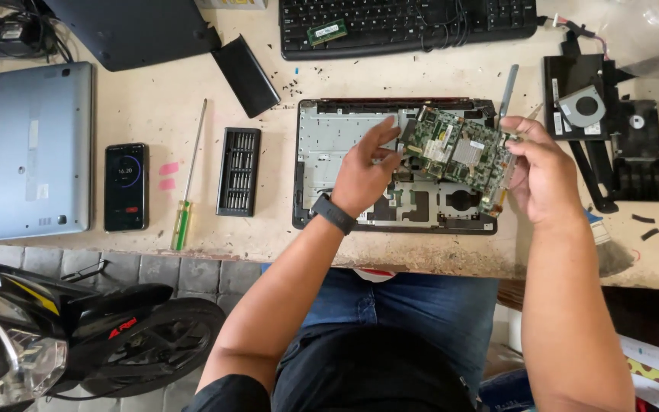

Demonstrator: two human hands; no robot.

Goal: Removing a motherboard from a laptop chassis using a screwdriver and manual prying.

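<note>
I hold a green circuit board [455,152] with both hands above an opened laptop base [329,133] on the worn table. My left hand [364,172], with a black wristband, pinches the board's left edge. My right hand [541,172] grips its right edge. The board is tilted and lifted clear of the base. Bare metal and black recesses show in the base beneath it.
Left of the base lie a black bit set [238,171], a green-handled screwdriver [189,183], a phone [125,187] and a closed grey laptop [32,149]. A keyboard [406,27] with a memory stick sits behind. A cooling fan [583,107] and black parts lie right. A motorcycle [55,328] stands below left.
</note>
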